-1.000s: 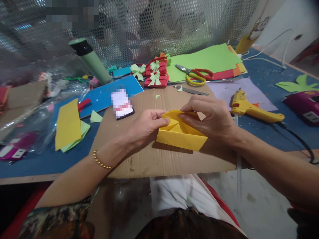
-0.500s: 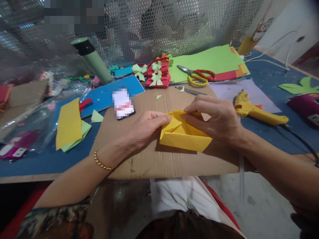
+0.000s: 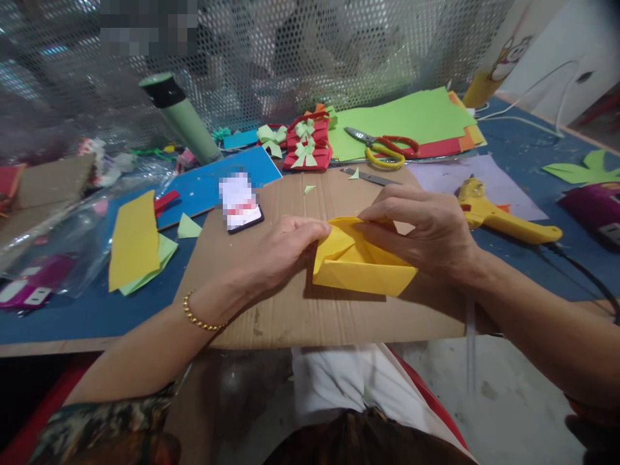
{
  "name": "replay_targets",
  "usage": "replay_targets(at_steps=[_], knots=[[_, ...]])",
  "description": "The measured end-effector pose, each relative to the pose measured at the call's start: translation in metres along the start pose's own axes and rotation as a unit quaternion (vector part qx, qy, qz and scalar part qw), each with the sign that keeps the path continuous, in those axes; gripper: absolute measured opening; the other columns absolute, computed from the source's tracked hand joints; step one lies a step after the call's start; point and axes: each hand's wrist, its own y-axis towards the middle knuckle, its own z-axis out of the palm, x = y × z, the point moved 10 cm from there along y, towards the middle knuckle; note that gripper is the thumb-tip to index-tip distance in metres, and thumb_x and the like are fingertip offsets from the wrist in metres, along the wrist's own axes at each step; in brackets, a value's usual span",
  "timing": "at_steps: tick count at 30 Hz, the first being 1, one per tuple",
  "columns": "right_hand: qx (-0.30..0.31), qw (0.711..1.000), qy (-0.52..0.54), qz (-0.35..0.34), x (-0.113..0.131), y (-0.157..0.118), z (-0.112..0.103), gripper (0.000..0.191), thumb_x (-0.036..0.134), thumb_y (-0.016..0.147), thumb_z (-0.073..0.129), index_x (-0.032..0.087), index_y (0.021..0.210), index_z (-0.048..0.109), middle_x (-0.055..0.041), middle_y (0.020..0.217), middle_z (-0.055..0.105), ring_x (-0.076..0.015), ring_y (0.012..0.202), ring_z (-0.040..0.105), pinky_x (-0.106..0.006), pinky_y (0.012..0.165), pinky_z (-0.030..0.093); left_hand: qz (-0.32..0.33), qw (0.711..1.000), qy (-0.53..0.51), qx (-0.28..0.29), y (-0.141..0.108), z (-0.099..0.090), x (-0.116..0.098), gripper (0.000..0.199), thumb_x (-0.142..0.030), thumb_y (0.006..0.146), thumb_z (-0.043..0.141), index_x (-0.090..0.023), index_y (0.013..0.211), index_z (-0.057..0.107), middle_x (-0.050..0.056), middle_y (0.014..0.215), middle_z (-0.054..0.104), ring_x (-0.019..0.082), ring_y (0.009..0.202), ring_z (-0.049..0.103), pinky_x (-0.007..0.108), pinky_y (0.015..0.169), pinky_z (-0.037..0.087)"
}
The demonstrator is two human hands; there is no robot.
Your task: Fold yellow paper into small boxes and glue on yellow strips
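A folded yellow paper (image 3: 365,276), shaped like a shallow open box, is held just above the brown cardboard (image 3: 290,316). My left hand (image 3: 285,248) pinches its left rim between thumb and fingers. At the back right rim, my right hand (image 3: 421,229) grips the paper with thumb and fingertips. Some fingers of both hands are hidden behind the paper. A phone (image 3: 241,203) lies beyond my left hand, and a yellow glue gun (image 3: 504,216) rests to the right of my right hand.
Scissors (image 3: 380,147) lie on green paper sheets (image 3: 411,116) at the back. Beside them are red pieces with green bows (image 3: 307,145). A green bottle (image 3: 181,119) leans at the back left. A metal ruler (image 3: 371,176) lies on the cardboard; yellow strips (image 3: 135,242) are on the left.
The yellow paper and both hands have shifted very slightly to the right. Both hands keep their hold on it.
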Motion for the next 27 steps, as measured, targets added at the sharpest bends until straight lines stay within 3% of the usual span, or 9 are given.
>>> replay_targets(at_steps=[3, 10, 19, 27], knots=[[-0.006, 1.000, 0.002, 0.000, 0.001, 0.000, -0.001, 0.027, 0.044, 0.109, 0.064, 0.030, 0.092, 0.081, -0.0028, 0.078, 0.071, -0.0177, 0.069, 0.065, -0.034, 0.063, 0.048, 0.004, 1.000, -0.010, -0.007, 0.001, -0.003, 0.001, 0.026, -0.029, 0.084, 0.064, -0.019, 0.061, 0.057, -0.002, 0.067, 0.052, 0.010, 0.061, 0.044, 0.025, 0.055, 0.033], [0.011, 0.999, 0.033, 0.001, 0.000, -0.001, 0.001, 0.023, 0.039, 0.107, 0.067, 0.030, 0.097, 0.086, -0.0037, 0.084, 0.075, -0.0169, 0.071, 0.067, -0.031, 0.063, 0.050, -0.043, 0.996, -0.080, 0.001, 0.003, 0.001, 0.011, 0.011, -0.027, 0.076, 0.068, -0.017, 0.072, 0.070, 0.002, 0.074, 0.068, 0.012, 0.065, 0.060, 0.023, 0.058, 0.044], [0.006, 1.000, 0.008, -0.026, 0.007, -0.002, -0.002, 0.021, 0.028, 0.105, 0.067, 0.031, 0.098, 0.086, -0.0030, 0.085, 0.073, -0.0166, 0.074, 0.066, -0.032, 0.066, 0.049, -0.050, 0.996, -0.064, -0.018, -0.001, 0.001, 0.005, 0.016, -0.030, 0.072, 0.069, -0.018, 0.064, 0.064, 0.001, 0.068, 0.063, 0.012, 0.062, 0.057, 0.022, 0.055, 0.040], [0.037, 0.999, -0.004, -0.027, 0.005, -0.002, 0.001, 0.025, 0.038, 0.109, 0.064, 0.036, 0.099, 0.086, -0.0031, 0.084, 0.072, -0.0182, 0.075, 0.066, -0.035, 0.069, 0.049, -0.045, 0.997, -0.048, -0.034, 0.001, -0.003, 0.010, 0.015, -0.030, 0.074, 0.068, -0.018, 0.066, 0.065, 0.001, 0.068, 0.064, 0.012, 0.062, 0.057, 0.022, 0.054, 0.041]])
